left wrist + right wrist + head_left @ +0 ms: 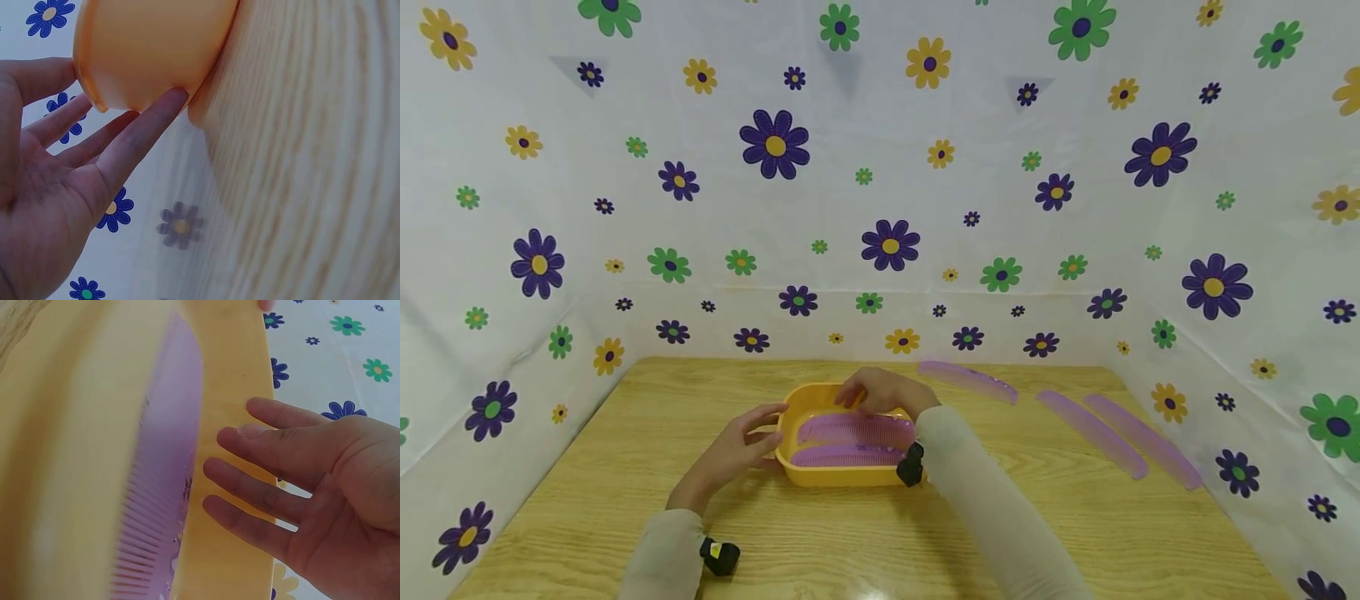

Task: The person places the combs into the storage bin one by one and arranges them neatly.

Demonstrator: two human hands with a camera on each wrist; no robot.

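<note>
A yellow plastic basket (pixel 838 477) stands on the table with two translucent purple combs lying lengthwise inside, a back comb (pixel 842 427) and a front comb (pixel 838 456). My left hand (pixel 737 454) touches the basket's left end, its fingers stretched out; the left wrist view shows the fingertips against the outer wall (pixel 156 50). Over the basket's back side is my right hand (pixel 883 392), holding nothing. In the right wrist view its fingers (pixel 250 500) are spread and relaxed beside a purple comb (pixel 172 394).
Three more purple combs lie on the wooden table: one comb (pixel 966 379) behind the basket to the right, and a pair at the far right, the inner comb (pixel 1093 433) and the outer comb (pixel 1146 442). A flower-printed sheet (pixel 880 192) walls in the back and sides.
</note>
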